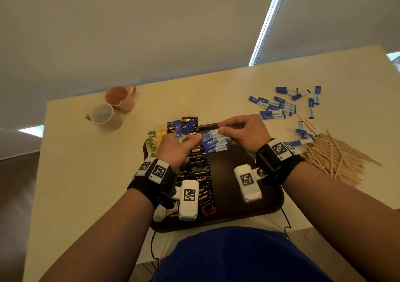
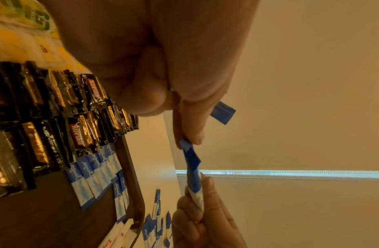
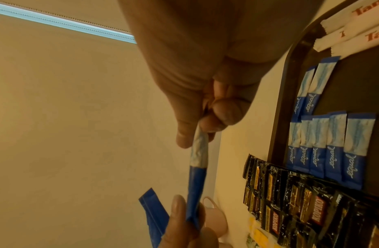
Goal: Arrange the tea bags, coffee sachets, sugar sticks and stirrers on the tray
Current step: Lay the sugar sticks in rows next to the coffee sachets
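Observation:
A dark brown tray (image 1: 229, 160) lies before me. On it are yellow-green tea bags (image 1: 152, 141) at the left, a column of black coffee sachets (image 1: 199, 169) and a row of blue sugar sticks (image 1: 213, 144). My left hand (image 1: 192, 139) grips a few blue sugar sticks (image 1: 178, 130) upright over the sachets. Above the tray's far edge my right hand (image 1: 223, 129) pinches the white end of one sugar stick (image 2: 193, 174), whose blue end (image 3: 197, 184) sits between my left thumb and finger. A second stick (image 3: 152, 209) pokes out of the left hand.
Several loose sugar sticks (image 1: 279, 106) lie scattered on the table (image 1: 86, 173) at the far right. A pile of wooden stirrers (image 1: 337, 158) and a white wrapped stick (image 1: 309, 122) sit right of the tray. Two pink mugs (image 1: 120, 98) stand far left.

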A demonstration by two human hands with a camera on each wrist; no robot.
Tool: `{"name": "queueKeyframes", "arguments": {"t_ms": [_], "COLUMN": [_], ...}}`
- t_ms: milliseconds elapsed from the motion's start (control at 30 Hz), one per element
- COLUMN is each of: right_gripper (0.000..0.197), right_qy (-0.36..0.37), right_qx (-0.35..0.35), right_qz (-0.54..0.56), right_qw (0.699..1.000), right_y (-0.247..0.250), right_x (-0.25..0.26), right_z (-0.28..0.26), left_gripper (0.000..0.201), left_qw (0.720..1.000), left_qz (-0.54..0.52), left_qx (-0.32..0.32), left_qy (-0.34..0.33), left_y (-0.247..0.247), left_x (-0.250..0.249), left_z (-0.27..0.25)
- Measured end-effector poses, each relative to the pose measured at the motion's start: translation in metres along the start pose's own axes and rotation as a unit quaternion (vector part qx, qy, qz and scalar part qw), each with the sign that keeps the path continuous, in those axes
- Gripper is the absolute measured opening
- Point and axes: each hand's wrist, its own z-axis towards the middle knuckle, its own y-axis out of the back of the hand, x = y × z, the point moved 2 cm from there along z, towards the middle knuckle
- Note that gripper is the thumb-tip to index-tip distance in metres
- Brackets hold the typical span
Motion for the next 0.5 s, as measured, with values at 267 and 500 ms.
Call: {"name": "queueKeyframes", "arguments": {"t_ms": [267,500], "right_gripper": [0.009,0.006], "right_qy": [0.023,-0.037], "right_qx": [-0.015,-0.009], "right_qz": [-0.013,0.036], "right_qw": [1.000,0.999], "right_y": [-0.0036,-0.0054], "right_x": [-0.0022,-0.0085], "right_z": [-0.0004,0.0013], "left_gripper": [0.028,0.026], "left_qw": [0.997,0.997], "left_qz": [0.055,0.072], "left_qx": [0.049,0.032], "left_qy": [0.013,0.004], "left_y": [-0.0048,-0.0033], "left_x": [-0.0013,0.0037], "left_z": [-0.0031,0.0035]}}
